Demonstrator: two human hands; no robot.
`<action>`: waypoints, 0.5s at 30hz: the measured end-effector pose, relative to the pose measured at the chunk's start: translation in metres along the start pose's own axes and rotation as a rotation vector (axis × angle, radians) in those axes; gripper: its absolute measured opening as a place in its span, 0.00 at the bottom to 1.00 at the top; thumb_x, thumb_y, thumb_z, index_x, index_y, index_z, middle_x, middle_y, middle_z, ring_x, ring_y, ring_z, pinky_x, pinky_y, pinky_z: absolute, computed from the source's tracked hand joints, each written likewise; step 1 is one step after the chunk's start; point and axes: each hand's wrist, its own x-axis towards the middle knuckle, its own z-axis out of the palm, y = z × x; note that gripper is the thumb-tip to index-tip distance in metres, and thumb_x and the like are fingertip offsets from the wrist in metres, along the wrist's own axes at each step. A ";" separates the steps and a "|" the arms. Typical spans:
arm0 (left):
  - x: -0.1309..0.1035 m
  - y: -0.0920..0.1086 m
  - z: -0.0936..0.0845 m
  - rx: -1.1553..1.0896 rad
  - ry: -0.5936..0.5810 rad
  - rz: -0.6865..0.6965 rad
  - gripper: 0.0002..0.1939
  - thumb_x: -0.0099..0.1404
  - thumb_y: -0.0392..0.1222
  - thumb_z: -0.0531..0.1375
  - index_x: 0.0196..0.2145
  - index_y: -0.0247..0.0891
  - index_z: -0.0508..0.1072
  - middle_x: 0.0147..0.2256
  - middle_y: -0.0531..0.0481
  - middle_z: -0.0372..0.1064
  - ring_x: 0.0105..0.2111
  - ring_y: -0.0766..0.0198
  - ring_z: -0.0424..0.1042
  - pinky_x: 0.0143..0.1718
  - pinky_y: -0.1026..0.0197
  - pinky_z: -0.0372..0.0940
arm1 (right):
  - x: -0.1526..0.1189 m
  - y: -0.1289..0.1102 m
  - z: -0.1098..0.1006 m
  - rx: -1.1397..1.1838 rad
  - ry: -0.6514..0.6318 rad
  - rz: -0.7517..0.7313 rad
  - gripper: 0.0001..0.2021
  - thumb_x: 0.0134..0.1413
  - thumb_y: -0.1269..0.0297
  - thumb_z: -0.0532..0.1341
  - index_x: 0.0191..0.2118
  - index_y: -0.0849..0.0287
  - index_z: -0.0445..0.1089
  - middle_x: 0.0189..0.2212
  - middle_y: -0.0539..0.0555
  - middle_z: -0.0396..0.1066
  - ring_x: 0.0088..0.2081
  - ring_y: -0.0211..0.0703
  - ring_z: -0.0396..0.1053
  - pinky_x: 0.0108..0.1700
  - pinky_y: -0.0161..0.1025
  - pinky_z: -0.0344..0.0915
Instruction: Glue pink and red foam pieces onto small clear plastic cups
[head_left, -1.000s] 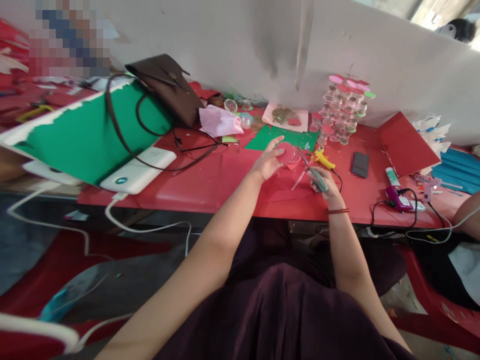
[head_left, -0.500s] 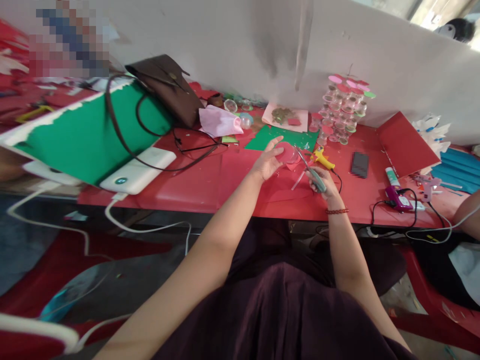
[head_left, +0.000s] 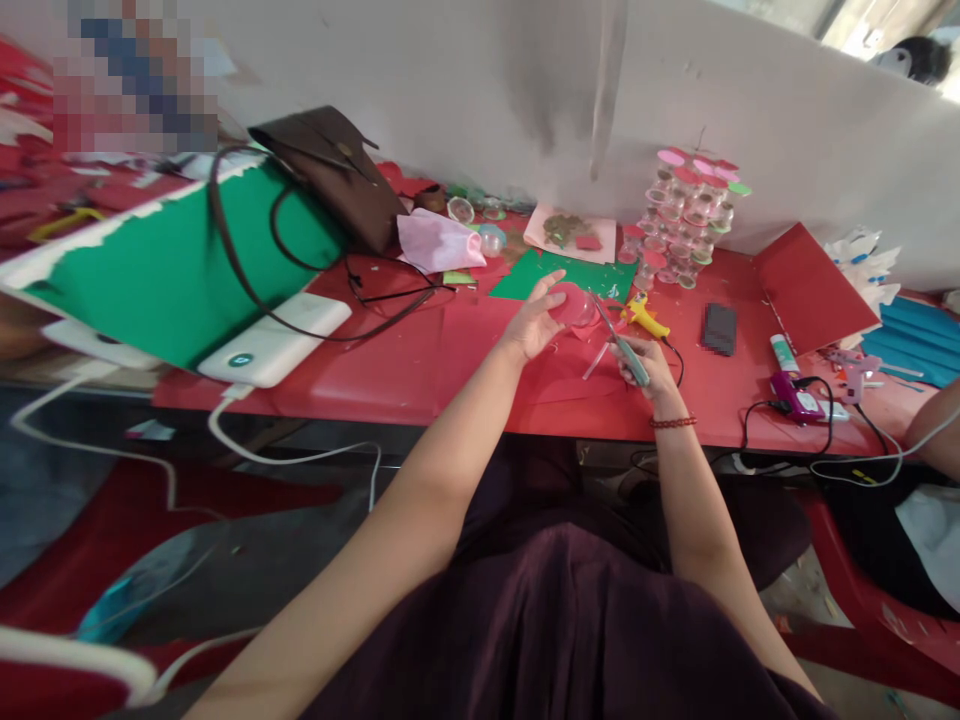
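Note:
My left hand (head_left: 536, 320) grips a small clear plastic cup (head_left: 576, 305) with red paper at its end, fingers and thumb around its left side. In my right hand (head_left: 646, 366) is a pair of scissors (head_left: 630, 355) with grey-green handles. Its blades point up and left, close to the right edge of the cup; whether they touch the paper I cannot tell. Red paper (head_left: 480, 340) lies on the table under my hands. Just beyond the scissors is a yellow glue gun (head_left: 646, 316), and behind the cup lies a green sheet (head_left: 525, 275).
A stacked tower of plastic cups (head_left: 682, 220) stands at the back right, near a phone (head_left: 720, 328). Leftward are a brown bag (head_left: 337, 170) and a white power bank (head_left: 281, 340). Another person's arm (head_left: 937, 435) shows at the right edge.
Almost nothing differs. Both hands keep their hold on the cup and the scissors, and the view has shifted very slightly.

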 end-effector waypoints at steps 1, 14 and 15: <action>0.000 0.000 0.000 0.003 0.001 0.005 0.37 0.54 0.46 0.73 0.60 0.48 0.70 0.45 0.51 0.78 0.48 0.59 0.78 0.49 0.58 0.72 | 0.000 0.000 0.000 -0.002 0.003 -0.001 0.24 0.37 0.49 0.77 0.39 0.60 0.81 0.17 0.42 0.62 0.16 0.28 0.54 0.16 0.31 0.45; 0.002 0.000 -0.002 -0.012 0.013 0.013 0.37 0.54 0.46 0.73 0.60 0.48 0.70 0.44 0.51 0.79 0.46 0.61 0.78 0.49 0.60 0.71 | 0.000 0.006 -0.004 -0.014 -0.024 -0.036 0.24 0.39 0.50 0.77 0.40 0.61 0.81 0.17 0.41 0.60 0.15 0.28 0.55 0.16 0.30 0.47; 0.002 0.000 -0.002 -0.016 0.016 0.016 0.37 0.54 0.46 0.74 0.60 0.47 0.70 0.44 0.51 0.79 0.45 0.62 0.78 0.48 0.60 0.71 | 0.000 0.007 -0.004 -0.017 -0.026 -0.039 0.24 0.39 0.50 0.77 0.40 0.61 0.81 0.17 0.41 0.60 0.15 0.28 0.55 0.16 0.30 0.47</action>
